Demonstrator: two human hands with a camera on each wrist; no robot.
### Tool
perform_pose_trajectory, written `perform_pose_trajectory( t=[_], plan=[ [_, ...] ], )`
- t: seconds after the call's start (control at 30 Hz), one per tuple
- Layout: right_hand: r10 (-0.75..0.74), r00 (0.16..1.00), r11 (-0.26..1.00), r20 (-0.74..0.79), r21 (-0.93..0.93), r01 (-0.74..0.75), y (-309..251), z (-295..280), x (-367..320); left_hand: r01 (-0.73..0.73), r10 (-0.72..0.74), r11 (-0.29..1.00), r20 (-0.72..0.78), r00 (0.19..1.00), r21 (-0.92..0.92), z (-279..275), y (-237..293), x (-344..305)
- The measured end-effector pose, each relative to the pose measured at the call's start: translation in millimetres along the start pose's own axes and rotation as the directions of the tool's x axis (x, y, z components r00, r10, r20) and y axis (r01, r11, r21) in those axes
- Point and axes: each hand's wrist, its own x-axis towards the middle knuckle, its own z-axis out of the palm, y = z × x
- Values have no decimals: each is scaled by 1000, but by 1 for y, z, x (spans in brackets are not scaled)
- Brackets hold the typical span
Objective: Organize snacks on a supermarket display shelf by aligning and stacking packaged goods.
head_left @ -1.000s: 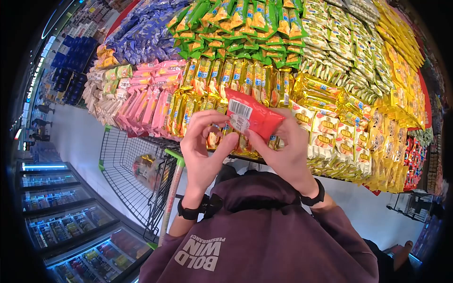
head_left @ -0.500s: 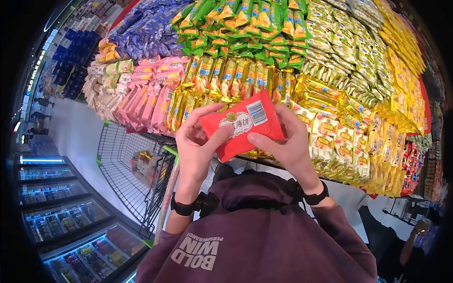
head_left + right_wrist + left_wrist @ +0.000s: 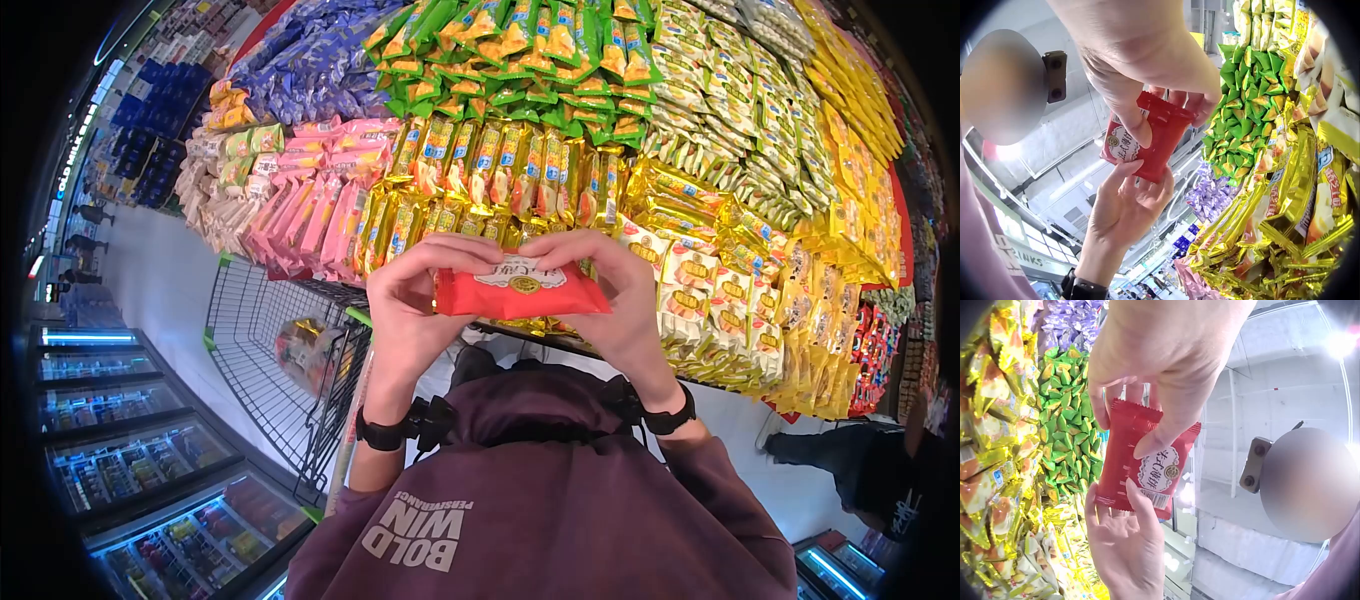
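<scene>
Both hands hold one small red packet [image 3: 545, 293] in front of the chest. My left hand [image 3: 405, 310] pinches its left end and my right hand [image 3: 625, 305] its right end, fingers over the upper edge. The left wrist view shows the printed side of the packet [image 3: 1157, 472], with a white label and barcode, under the thumbs of the left hand [image 3: 1160, 369] and right hand [image 3: 1125, 550]. From the right wrist view, the fingers of the right hand [image 3: 1147, 69] lie behind the packet [image 3: 1157, 140], the left hand [image 3: 1119, 215] gripping its other end.
Beyond the hands stretches a display of gold packets [image 3: 520, 165], green packets [image 3: 510, 40], pink packets [image 3: 310, 215] and white packets [image 3: 700, 290]. A wire cart [image 3: 245, 330] holding a bagged item stands at left. Lit freezers [image 3: 150, 450] line the lower left; a person [image 3: 860, 465] is at right.
The red packet has been turned over and tilted, its barcode no longer facing the head camera. Both hands' fingers now lie over its upper edge. The person at right has shifted.
</scene>
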Motion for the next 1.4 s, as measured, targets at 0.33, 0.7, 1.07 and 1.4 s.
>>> perform_pose_trajectory(
  t=[0.33,0.7,1.07,1.4],
  plan=[
    [-110,994,981,-4,-158,108,-5,4,4,-67,66,998,38,997,16,-5,3,1],
    [6,1000,991,29,-131,-2,-12,5,0,26,-26,999,-26,999,26,-6,8,-8],
    [317,948,912,35,264,-315,-16,5,-5,171,-153,983,-221,963,62,17,24,-7],
    [-216,976,859,-2,-476,189,-24,12,-3,332,-400,909,-301,866,-252,13,19,-8]
  ],
)
